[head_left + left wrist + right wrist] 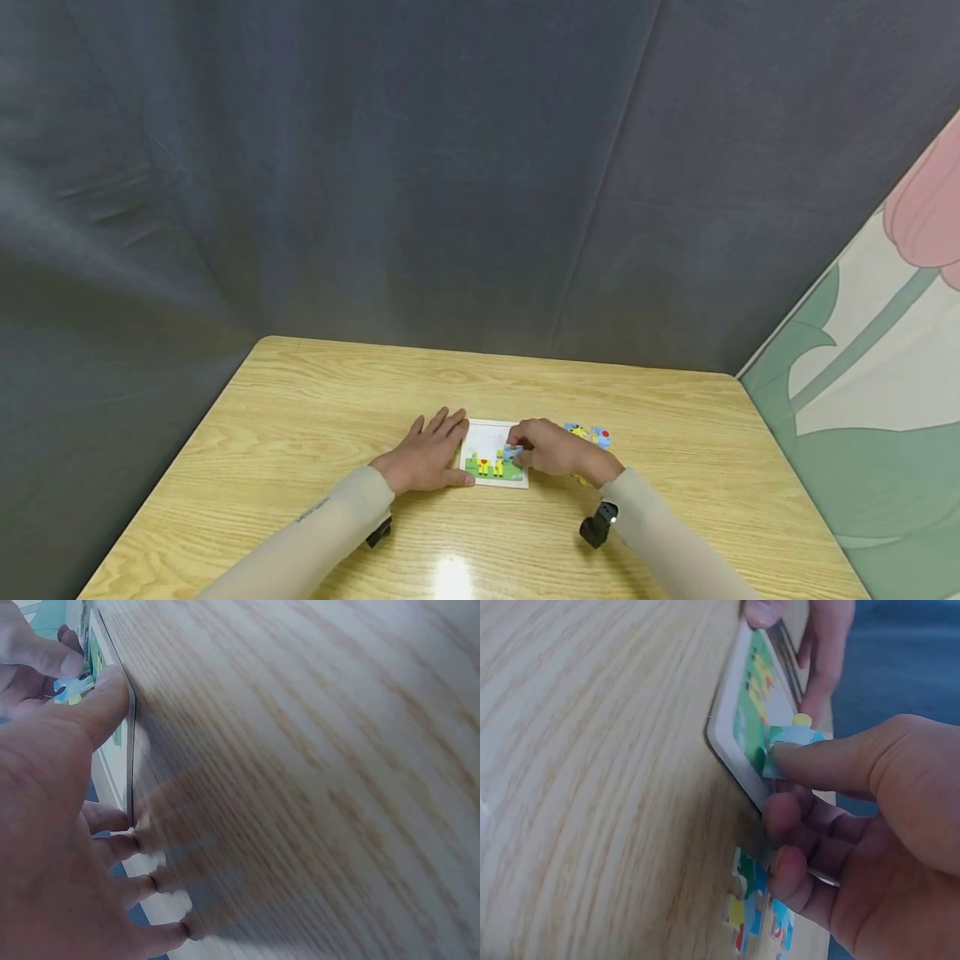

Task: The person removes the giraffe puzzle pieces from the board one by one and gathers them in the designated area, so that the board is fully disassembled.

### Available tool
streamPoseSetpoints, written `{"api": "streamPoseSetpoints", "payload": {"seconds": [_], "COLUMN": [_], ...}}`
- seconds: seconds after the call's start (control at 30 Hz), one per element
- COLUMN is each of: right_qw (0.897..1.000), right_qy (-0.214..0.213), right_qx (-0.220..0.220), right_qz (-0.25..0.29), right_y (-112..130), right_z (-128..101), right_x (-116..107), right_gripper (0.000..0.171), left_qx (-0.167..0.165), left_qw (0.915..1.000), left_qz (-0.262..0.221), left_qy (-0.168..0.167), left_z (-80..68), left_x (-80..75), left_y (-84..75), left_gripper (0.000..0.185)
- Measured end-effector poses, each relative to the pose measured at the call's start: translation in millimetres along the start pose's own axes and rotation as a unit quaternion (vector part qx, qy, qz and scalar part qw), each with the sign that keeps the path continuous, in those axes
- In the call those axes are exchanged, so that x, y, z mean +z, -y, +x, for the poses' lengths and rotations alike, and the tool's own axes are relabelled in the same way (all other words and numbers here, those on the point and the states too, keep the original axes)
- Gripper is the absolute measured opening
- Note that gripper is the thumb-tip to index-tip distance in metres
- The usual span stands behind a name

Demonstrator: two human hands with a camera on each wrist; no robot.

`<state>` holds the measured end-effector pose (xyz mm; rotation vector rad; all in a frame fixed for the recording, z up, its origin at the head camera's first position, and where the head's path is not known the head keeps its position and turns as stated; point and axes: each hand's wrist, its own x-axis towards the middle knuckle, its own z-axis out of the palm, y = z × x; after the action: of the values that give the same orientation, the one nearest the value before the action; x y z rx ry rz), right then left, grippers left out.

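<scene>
A white-framed puzzle tray [495, 422] lies on the table, its lower part filled with green and yellow picture pieces. My left hand [429, 454] rests at the tray's left side with fingers spread, the thumb on the lower left corner. My right hand [551, 450] is over the tray's right side. Between its thumb and a finger it pinches a light-blue puzzle piece [787, 735] with a yellow tab, just above the green row. The other right fingers curl loosely beneath, near the tray's edge.
Several loose puzzle pieces [601, 437] lie right of the tray, partly hidden behind the right hand and wrist. The wooden table [337, 379] ends at a dark curtain [450, 208] at the back. A floral panel [885, 375] stands on the right.
</scene>
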<state>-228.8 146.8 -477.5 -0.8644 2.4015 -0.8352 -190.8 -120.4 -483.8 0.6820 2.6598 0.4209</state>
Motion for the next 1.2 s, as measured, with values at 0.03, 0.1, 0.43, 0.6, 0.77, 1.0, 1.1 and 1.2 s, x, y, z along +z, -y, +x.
{"api": "streamPoseSetpoints", "payload": {"seconds": [0.03, 0.1, 0.43, 0.6, 0.77, 1.0, 1.1, 1.2], "right_qw": [1.0, 1.0, 0.998, 0.998, 0.997, 0.996, 0.996, 0.995], "right_qy": [-0.003, -0.009, -0.046, -0.056, -0.069, -0.076, -0.079, -0.083], "right_qx": [-0.002, 0.005, 0.025, 0.02, 0.017, 0.037, 0.041, 0.044], "right_qz": [0.005, 0.021, 0.031, 0.026, 0.018, 0.023, 0.021, 0.017], "right_y": [0, -2, -16, -22, -27, -38, -43, -46], "right_z": [-2, -6, -25, -35, -43, -52, -55, -57], "right_x": [-2, -6, -29, -34, -35, -38, -39, -39], "right_gripper": [0.008, 0.011, 0.014, 0.011, 0.009, 0.008, 0.008, 0.007], "left_qx": [0.0, 0.0, 0.0, 0.0, 0.003, 0.004, 0.005, 0.005], "left_qw": [1.0, 1.0, 1.0, 1.0, 1.0, 1.0, 1.0, 1.0], "left_qz": [0.001, 0.0, -0.005, -0.004, -0.006, -0.006, -0.006, -0.005], "left_qy": [0.0, 0.0, 0.001, 0.003, 0.003, 0.002, 0.003, 0.004], "left_z": [0.1, 0.1, 1.5, 1.0, -0.7, -1.8, -1.7, -1.5], "left_x": [0.0, -0.1, 1.0, 0.3, 0.1, -0.6, -0.3, 0.0], "left_y": [0.0, 0.1, 2.4, 2.0, 0.7, -0.6, -0.4, -0.4], "left_gripper": [0.096, 0.096, 0.095, 0.095, 0.095, 0.096, 0.095, 0.095]}}
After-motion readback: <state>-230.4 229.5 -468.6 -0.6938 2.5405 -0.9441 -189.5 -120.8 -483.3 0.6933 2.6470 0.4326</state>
